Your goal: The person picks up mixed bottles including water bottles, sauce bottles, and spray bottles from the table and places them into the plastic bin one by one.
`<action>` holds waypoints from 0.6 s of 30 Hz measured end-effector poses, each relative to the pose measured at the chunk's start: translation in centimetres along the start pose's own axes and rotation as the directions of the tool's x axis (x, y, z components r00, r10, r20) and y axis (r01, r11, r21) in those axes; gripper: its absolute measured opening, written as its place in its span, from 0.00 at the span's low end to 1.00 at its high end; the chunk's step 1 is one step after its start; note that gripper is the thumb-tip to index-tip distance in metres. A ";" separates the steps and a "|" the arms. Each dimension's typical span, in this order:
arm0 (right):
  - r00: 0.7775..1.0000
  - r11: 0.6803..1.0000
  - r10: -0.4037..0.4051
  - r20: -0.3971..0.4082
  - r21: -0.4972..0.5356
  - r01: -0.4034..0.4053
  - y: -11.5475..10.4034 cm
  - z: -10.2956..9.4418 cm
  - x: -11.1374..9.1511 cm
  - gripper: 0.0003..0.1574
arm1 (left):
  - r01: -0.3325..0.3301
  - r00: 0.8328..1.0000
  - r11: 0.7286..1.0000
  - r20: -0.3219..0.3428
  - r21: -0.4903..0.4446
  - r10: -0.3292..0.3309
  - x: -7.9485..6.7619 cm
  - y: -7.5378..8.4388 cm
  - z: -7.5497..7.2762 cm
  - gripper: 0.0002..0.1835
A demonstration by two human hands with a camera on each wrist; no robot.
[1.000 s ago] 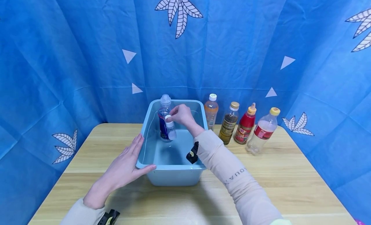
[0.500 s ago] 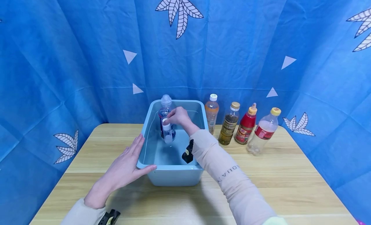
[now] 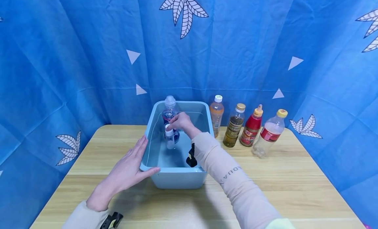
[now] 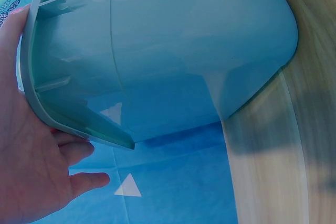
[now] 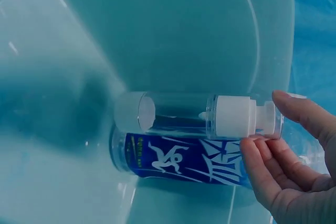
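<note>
In the head view, my right hand [image 3: 183, 122] reaches into a light blue plastic tub [image 3: 178, 179]. It pinches a small clear pump bottle [image 5: 233, 116] near its white top, between thumb and fingertips. The pump bottle is upright inside the tub; whether its base touches the floor I cannot tell. Close behind it stands a drink bottle [image 3: 169, 113] with a blue label, partly hidden by the pump bottle. My left hand [image 3: 125, 168] rests at the tub's near left corner, fingers straight along the left side and thumb on the front rim.
Right of the tub, several bottles stand on the wooden table [image 3: 283, 189]: an orange-tinted bottle [image 3: 216, 114], a dark-labelled bottle [image 3: 234, 130], a red squeeze bottle [image 3: 251, 129] and a clear bottle with a yellow cap [image 3: 268, 134]. A blue curtain [image 3: 248, 42] hangs behind.
My right hand has brought the pump bottle slightly left, nearer to me and lower, in front of the drink bottle. My left hand has stayed at the tub's corner.
</note>
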State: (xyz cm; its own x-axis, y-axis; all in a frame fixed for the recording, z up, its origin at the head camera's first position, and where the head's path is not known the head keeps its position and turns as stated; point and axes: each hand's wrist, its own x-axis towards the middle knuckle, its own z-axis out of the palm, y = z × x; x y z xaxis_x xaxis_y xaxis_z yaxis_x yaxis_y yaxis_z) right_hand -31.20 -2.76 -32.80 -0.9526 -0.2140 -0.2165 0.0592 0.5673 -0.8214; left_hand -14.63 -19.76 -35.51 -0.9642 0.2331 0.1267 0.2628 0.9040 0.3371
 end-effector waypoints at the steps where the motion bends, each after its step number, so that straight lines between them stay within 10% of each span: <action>1: 1.000 1.000 0.003 -0.001 0.000 -0.003 0.1 0.0 0.0 0.12 | -0.002 1.000 1.000 0.000 0.000 0.002 0.0 0.0 0.0 0.57; 18: 0.998 0.997 0.055 0.026 0.053 -0.057 0.7 0.7 0.1 0.12 | 0.001 1.000 1.000 0.007 0.000 -0.001 0.2 0.0 0.2 0.57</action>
State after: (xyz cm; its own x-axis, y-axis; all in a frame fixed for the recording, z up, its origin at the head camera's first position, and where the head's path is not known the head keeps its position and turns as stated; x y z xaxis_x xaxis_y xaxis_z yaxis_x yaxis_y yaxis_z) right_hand -31.06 -2.91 -33.76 -0.9398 -0.2027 -0.2750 0.1288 0.5353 -0.8348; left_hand -14.81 -19.69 -35.67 -0.9646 0.2351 0.1195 0.2622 0.9042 0.3373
